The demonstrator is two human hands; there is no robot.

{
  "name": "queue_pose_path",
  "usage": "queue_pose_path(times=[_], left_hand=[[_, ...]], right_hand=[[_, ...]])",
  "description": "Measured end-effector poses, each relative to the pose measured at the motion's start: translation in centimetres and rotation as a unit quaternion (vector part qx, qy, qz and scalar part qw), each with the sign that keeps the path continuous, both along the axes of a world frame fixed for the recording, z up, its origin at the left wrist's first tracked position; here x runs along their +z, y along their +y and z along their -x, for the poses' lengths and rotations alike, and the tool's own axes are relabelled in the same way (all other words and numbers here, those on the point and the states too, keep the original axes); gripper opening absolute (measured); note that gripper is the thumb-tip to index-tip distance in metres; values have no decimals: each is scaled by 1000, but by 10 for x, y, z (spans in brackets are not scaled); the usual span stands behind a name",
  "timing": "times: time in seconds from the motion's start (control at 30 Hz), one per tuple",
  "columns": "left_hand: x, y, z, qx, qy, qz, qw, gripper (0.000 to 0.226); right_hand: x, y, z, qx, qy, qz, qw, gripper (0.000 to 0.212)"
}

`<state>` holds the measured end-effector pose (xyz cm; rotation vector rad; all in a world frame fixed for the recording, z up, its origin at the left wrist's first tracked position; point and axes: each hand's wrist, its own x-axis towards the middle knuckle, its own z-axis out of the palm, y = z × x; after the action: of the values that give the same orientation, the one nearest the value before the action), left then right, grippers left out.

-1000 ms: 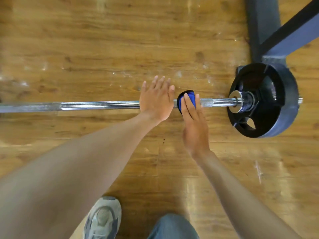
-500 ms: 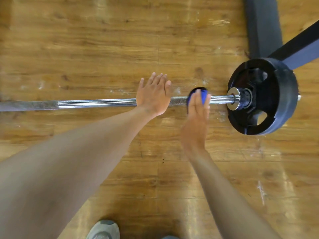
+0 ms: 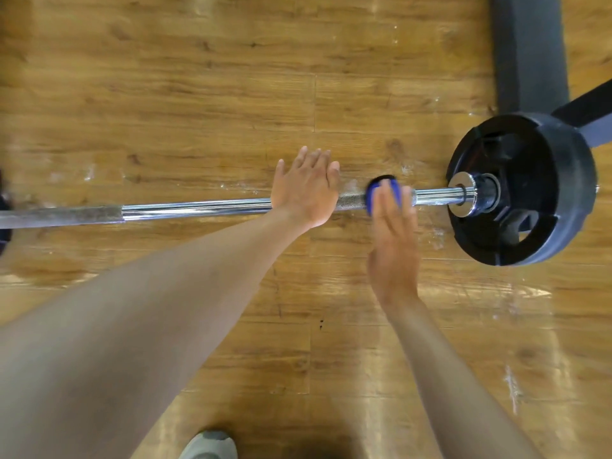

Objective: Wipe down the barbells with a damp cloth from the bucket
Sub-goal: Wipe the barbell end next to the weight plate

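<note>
A chrome barbell [image 3: 198, 207] lies across the wooden floor, with a black weight plate [image 3: 569, 193] on its right end. My left hand [image 3: 306, 187] rests flat on the bar near its middle, fingers straight. Just to its right, my right hand [image 3: 392, 246] presses a blue cloth [image 3: 372, 195] onto the bar's rough grip section with straight fingers. The cloth curls over the bar and is mostly hidden under those fingers, which are blurred.
A dark rack base [image 3: 530, 51] and a slanted dark beam [image 3: 589, 107] stand behind the plate at the top right. Another dark plate's edge [image 3: 3, 223] shows at the far left. My grey shoe [image 3: 208, 445] is at the bottom edge.
My right hand slid the blue cloth to the right along the bar, away from my left hand and toward the plate. My left hand stayed on the bar.
</note>
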<state>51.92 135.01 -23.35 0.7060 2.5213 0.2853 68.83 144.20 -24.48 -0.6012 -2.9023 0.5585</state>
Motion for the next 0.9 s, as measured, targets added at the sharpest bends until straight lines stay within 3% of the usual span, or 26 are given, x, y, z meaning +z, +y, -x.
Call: queue_pose_path(times=[0.1, 0.23, 0.3, 0.47, 0.63, 0.77, 0.9], left_hand=[[-1, 3, 6, -1, 2, -2, 1000, 59], [-1, 8, 19, 0, -14, 4, 1000, 57], [-1, 9, 24, 1, -25, 1, 1000, 57], [-1, 10, 31, 6, -39, -8, 999, 58], [-1, 14, 44, 12, -75, -3, 997, 58], [0, 13, 45, 5, -82, -1, 997, 58], [1, 14, 43, 12, -71, -13, 997, 57]], right_hand=[[3, -5, 11, -139, 7, 47, 989, 106], [4, -30, 26, 38, 19, 59, 997, 105], [1, -17, 27, 67, 23, 32, 997, 103], [1, -5, 38, -117, 26, 40, 992, 107], [-5, 0, 40, 101, 44, -1, 994, 94], [-4, 5, 49, -64, 51, 34, 996, 89], [-10, -7, 46, 66, 73, 16, 995, 97]])
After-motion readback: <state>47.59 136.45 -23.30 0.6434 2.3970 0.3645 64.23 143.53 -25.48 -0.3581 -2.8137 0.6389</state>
